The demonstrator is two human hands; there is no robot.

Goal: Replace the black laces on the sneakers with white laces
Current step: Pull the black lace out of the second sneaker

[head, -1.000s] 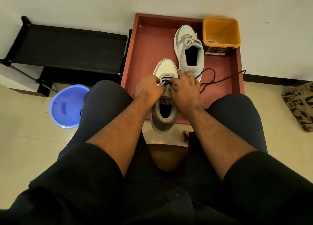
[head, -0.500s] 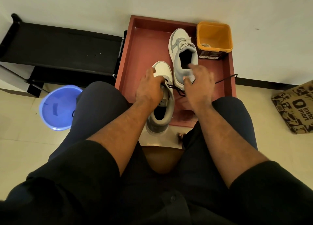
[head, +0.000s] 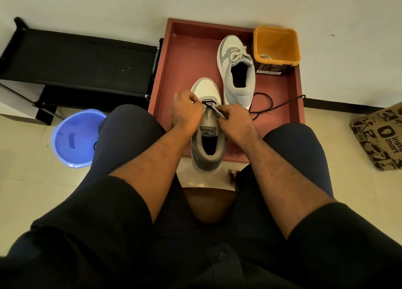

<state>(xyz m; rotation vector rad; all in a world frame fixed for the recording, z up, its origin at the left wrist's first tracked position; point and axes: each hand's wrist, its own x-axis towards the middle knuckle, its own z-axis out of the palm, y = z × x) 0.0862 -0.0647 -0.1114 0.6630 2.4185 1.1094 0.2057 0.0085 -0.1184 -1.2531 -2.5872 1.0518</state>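
A grey and white sneaker [head: 207,145] lies toe-away over the near edge of a red tray [head: 189,55], with only a short run of black lace [head: 208,103] left at its lowest eyelets. My left hand [head: 186,112] grips the sneaker's left side near those eyelets. My right hand [head: 236,123] pinches the black lace just right of the tongue. The loose lace [head: 272,105] trails right across the tray. A second sneaker [head: 238,71] with white laces lies further back.
An orange tub [head: 276,47] stands in the tray's back right corner. A black low rack [head: 76,60] lies to the left, a blue basin [head: 74,138] on the floor beside my left knee, a printed paper bag [head: 382,134] at the right.
My right hand, which had lifted away to the right with the lace half a second ago, has come back to the near sneaker's eyelets. The view has shifted slightly.
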